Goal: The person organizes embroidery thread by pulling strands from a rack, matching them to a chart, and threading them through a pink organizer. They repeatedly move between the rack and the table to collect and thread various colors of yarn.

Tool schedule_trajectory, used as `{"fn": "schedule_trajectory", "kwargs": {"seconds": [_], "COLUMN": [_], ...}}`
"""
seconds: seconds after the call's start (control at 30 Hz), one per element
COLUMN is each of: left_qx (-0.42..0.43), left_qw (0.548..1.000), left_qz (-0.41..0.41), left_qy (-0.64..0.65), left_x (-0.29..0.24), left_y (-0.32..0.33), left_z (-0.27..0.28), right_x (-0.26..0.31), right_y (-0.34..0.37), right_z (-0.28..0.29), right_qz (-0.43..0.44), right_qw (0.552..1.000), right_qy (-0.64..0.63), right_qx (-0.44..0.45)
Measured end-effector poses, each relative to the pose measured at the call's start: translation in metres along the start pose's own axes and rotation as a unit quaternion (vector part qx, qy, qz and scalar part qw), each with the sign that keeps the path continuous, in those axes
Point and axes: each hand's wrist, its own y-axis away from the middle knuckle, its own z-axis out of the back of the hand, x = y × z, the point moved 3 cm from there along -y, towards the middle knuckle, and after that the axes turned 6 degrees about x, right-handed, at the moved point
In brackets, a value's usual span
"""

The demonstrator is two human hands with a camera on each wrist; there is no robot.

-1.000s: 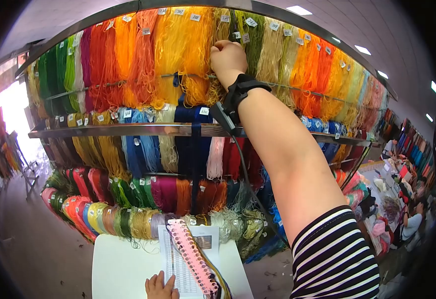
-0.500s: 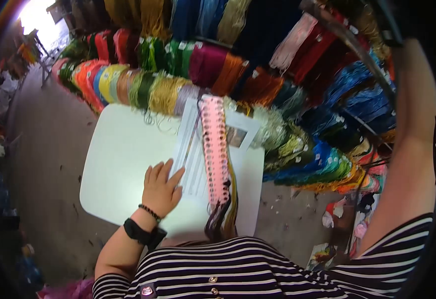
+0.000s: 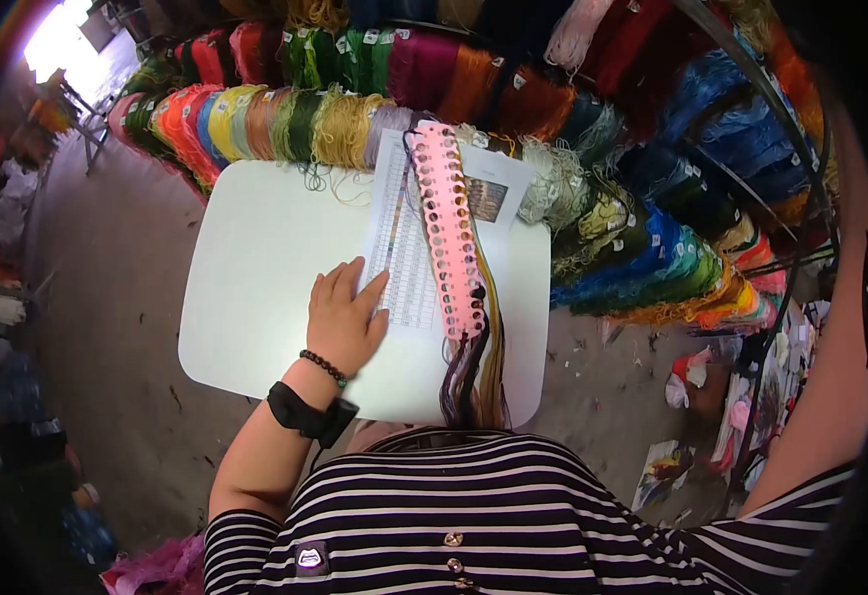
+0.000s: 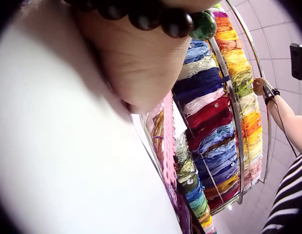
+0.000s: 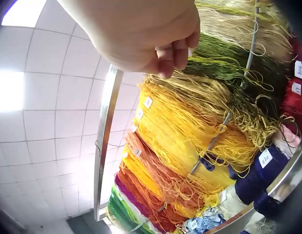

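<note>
My left hand (image 3: 345, 317) rests with extended fingers at the left edge of a printed chart (image 3: 409, 293) on a white table (image 3: 255, 288). Beside those fingers, a pink thread card (image 3: 444, 233) with holes along both edges lies over the paper. Dark and golden threads (image 3: 494, 382) trail from the card toward the table's near edge. High on the rack, my right hand (image 5: 141, 34) has its fingers curled by the tops of olive-green skeins (image 5: 212, 56). I cannot tell whether it pinches any strands. The left wrist view also catches this raised right hand (image 4: 259, 87).
Tagged skeins of many colours hang on a rack with metal rails (image 5: 107, 131). Yellow skeins (image 5: 185, 131) hang beside the olive ones. Lower bundles (image 3: 340, 124) border the table's far side. A cable (image 4: 282, 124) runs from the right wrist.
The head view has tilted down from the upper rack to the table, showing the left hand and card more fully. The right hand has left the head view but remains up at the rack.
</note>
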Motion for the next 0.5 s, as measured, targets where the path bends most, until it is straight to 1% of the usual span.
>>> {"fn": "schedule_trajectory", "kwargs": {"seconds": [0.17, 0.33, 0.5], "left_qx": [-0.004, -0.003, 0.02], "left_qw": [1.0, 0.998, 0.998], "left_qz": [-0.002, -0.005, 0.0], "left_qy": [0.021, 0.057, 0.058], "left_x": [0.001, 0.007, 0.013], "left_y": [0.01, 0.009, 0.01], "left_z": [0.004, 0.004, 0.001], "right_x": [-0.001, 0.012, 0.022], "right_y": [0.015, 0.018, 0.013], "right_z": [0.003, -0.006, -0.016], "right_qz": [-0.002, -0.004, -0.008], "right_qw": [1.0, 0.999, 0.998], "right_qy": [-0.003, -0.015, -0.047], "right_qx": [0.022, 0.035, 0.044]}}
